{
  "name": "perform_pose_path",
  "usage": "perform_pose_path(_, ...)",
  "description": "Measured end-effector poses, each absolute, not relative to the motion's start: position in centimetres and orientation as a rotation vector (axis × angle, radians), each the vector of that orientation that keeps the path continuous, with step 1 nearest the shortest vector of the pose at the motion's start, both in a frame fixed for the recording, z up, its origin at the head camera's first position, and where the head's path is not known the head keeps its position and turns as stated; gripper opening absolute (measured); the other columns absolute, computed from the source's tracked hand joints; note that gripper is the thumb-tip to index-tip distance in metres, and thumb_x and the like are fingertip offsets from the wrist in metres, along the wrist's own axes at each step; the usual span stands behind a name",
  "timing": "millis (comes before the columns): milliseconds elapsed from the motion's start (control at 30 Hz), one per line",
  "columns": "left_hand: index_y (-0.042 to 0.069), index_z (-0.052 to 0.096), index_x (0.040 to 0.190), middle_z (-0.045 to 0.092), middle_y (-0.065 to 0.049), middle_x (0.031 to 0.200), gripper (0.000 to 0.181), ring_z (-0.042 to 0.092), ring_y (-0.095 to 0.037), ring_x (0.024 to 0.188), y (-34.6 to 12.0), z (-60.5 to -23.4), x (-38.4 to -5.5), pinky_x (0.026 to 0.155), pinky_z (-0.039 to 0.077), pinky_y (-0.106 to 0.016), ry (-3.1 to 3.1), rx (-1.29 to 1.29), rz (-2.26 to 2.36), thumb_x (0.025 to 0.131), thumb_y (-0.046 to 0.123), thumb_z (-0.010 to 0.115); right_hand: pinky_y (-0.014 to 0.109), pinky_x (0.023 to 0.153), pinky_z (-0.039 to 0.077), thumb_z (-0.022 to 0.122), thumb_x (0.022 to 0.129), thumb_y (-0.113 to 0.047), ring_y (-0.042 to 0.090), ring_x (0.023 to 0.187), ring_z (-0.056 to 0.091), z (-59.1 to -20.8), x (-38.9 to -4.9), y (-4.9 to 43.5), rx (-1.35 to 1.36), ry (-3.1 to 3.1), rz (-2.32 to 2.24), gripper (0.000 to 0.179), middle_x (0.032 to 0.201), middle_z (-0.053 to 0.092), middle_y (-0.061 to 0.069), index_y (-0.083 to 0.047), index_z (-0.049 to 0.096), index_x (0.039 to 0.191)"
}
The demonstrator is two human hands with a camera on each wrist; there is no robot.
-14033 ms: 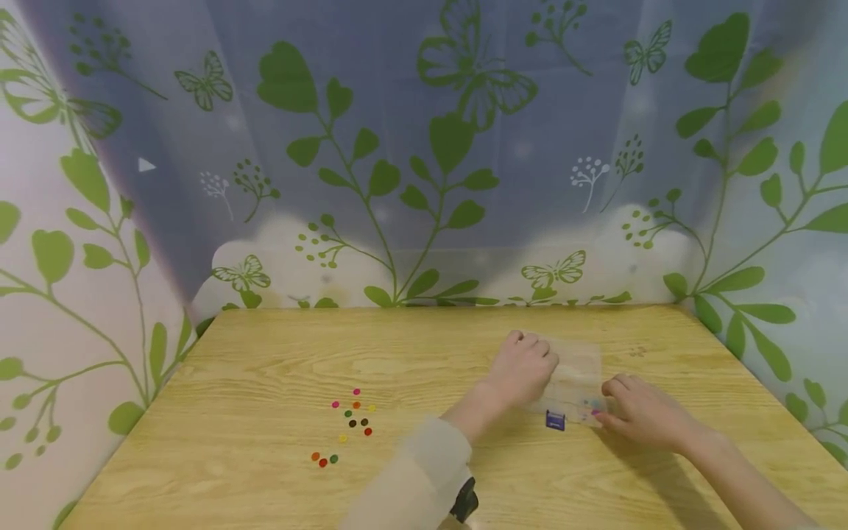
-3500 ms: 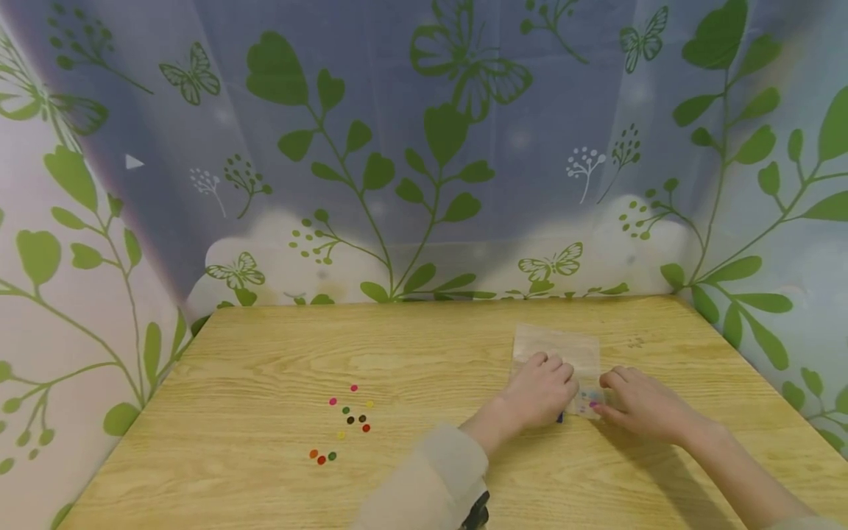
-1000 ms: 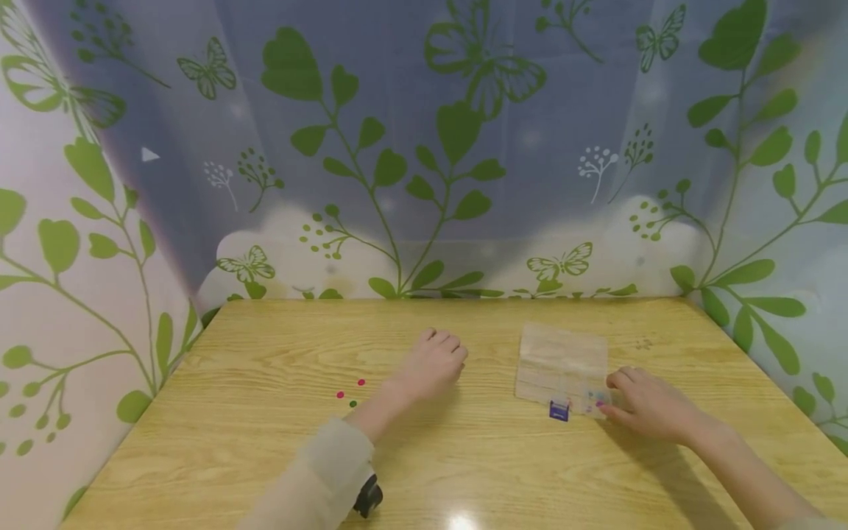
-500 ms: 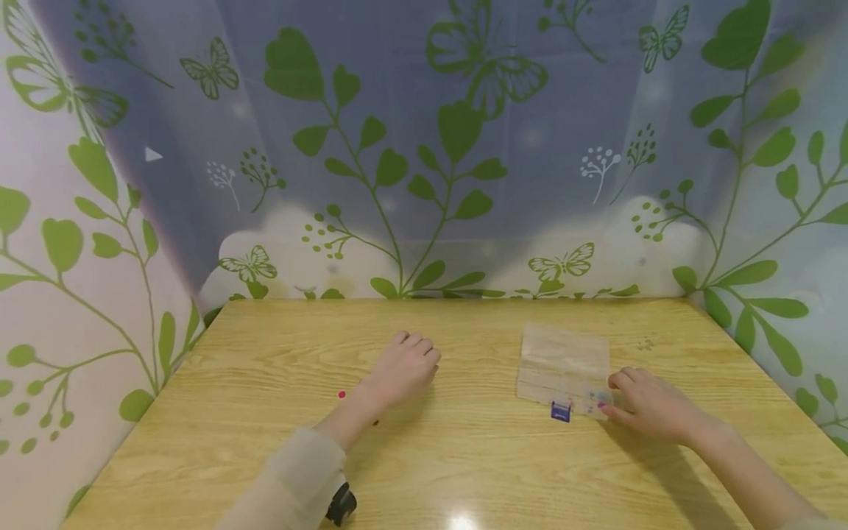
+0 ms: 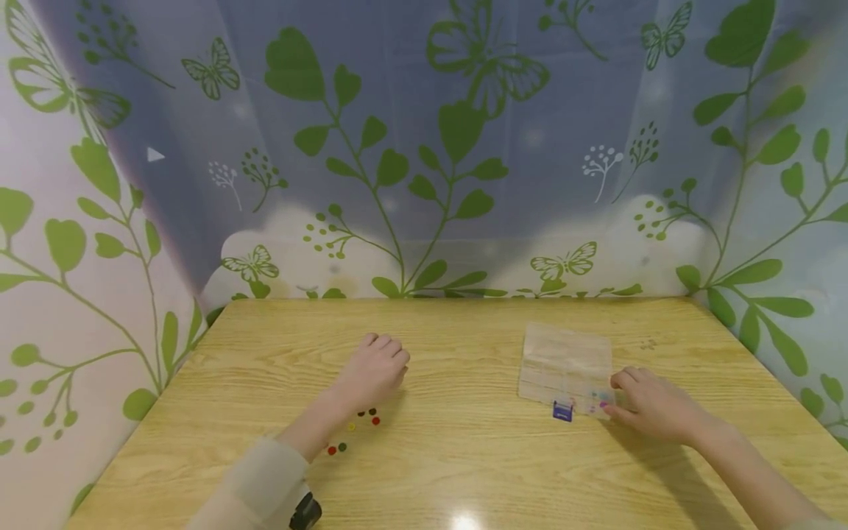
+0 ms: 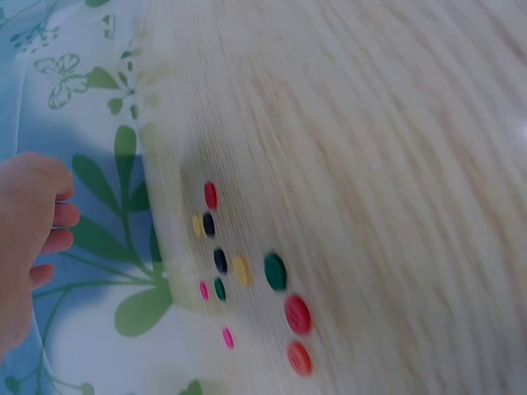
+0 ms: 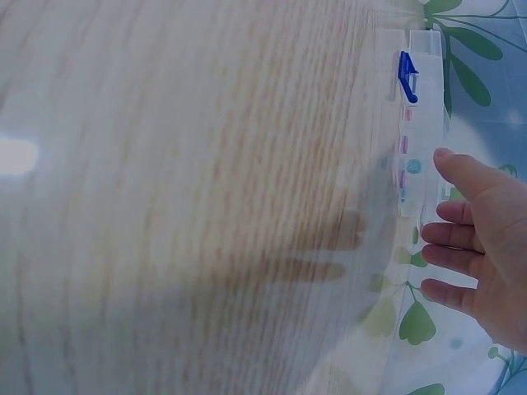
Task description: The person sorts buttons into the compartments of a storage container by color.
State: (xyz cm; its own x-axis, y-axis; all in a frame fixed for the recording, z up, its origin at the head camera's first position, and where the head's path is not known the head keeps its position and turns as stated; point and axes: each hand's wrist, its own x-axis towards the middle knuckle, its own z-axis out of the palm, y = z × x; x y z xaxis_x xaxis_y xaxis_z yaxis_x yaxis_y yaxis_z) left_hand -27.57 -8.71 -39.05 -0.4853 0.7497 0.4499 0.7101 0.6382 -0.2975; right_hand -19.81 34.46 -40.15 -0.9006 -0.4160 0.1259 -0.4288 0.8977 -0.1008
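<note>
My left hand (image 5: 374,372) hovers over the table's left part, fingers loosely bent, nothing seen in them. In the left wrist view the same hand (image 6: 33,239) is beside a scatter of small round buttons: red (image 6: 297,314), green (image 6: 275,271), yellow (image 6: 240,270), black (image 6: 221,261) and pink (image 6: 228,337). A clear plastic box (image 5: 563,353) with a blue latch (image 5: 562,411) lies at the right, its lid opened back. My right hand (image 5: 659,405) stays at its right edge, fingers relaxed, thumb at the front corner. Small coloured pieces (image 7: 413,166) show inside the box near this hand.
The wooden table (image 5: 464,442) meets a patterned cloth (image 5: 411,147) at the back and sides. A small faint cluster (image 5: 648,344) lies behind the right hand. The left forearm covers part of the button scatter in the head view.
My left hand has moved left from the box to near the buttons. An orange button seen in the group 14 seconds ago is gone from it. The right hand has kept its place.
</note>
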Motion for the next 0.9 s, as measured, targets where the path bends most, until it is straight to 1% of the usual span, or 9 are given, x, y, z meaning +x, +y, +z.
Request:
perform_pose_path(167,0.009,0.064,0.083,0.06,-0.002,0.081,0.007,0.054,-0.02,0.077,-10.1,-39.1,-27.5,0.074,0.043,-0.035,-2.298,-1.112,0.074,0.079,0.013,0.07,0.043,0.072,0.049,0.067,0.084,-0.028,0.03,0.086,0.058,-40.3,-19.8,34.6,0.669,-2.962,0.195,0.036,0.094,0.057,0.01,0.002,0.057,0.1)
perform_pose_path(433,0.008,0.063,0.079,0.059,-0.004,0.078,0.009,0.055,-0.022,0.076,-12.0,-39.2,-27.1,0.073,0.044,-0.035,-2.278,-1.093,0.038,0.076,0.01,0.071,0.042,0.071,0.049,0.068,0.083,-0.027,0.029,0.084,0.058,-40.4,-19.8,34.8,0.66,-2.958,0.191,0.036,0.093,0.057,0.009,0.002,0.057,0.1)
perform_pose_path(600,0.008,0.062,0.081,0.06,-0.004,0.08,0.01,0.056,-0.022,0.078,-13.1,-39.0,-26.5,0.075,0.044,-0.037,-2.331,-1.075,0.045,0.076,0.01,0.071,0.043,0.071,0.049,0.068,0.083,-0.027,0.029,0.084,0.058,-40.2,-19.8,34.8,0.667,-2.953,0.194,0.035,0.093,0.057,0.008,0.002,0.057,0.1)
perform_pose_path(667,0.008,0.062,0.082,0.059,-0.004,0.081,0.008,0.055,-0.022,0.079,-13.6,-39.0,-26.3,0.076,0.043,-0.037,-2.36,-1.067,0.044,0.078,0.009,0.069,0.043,0.071,0.049,0.068,0.083,-0.026,0.029,0.084,0.058,-40.2,-19.8,34.7,0.667,-2.951,0.193,0.034,0.093,0.057,0.008,0.002,0.057,0.1)
perform_pose_path(833,0.008,0.062,0.082,0.058,-0.003,0.079,0.008,0.054,-0.021,0.077,-15.1,-39.2,-25.7,0.076,0.044,-0.038,-2.362,-1.043,0.073,0.077,0.011,0.067,0.043,0.072,0.049,0.068,0.083,-0.027,0.028,0.084,0.058,-40.1,-19.8,34.6,0.662,-2.955,0.198,0.034,0.093,0.057,0.008,0.001,0.058,0.1)
perform_pose_path(900,0.008,0.061,0.081,0.058,-0.003,0.078,0.01,0.054,-0.021,0.076,-15.6,-39.3,-25.4,0.076,0.045,-0.039,-2.361,-1.034,0.082,0.076,0.012,0.069,0.043,0.072,0.049,0.067,0.083,-0.027,0.028,0.085,0.058,-40.1,-19.9,34.5,0.66,-2.959,0.206,0.034,0.093,0.057,0.007,0.001,0.058,0.1)
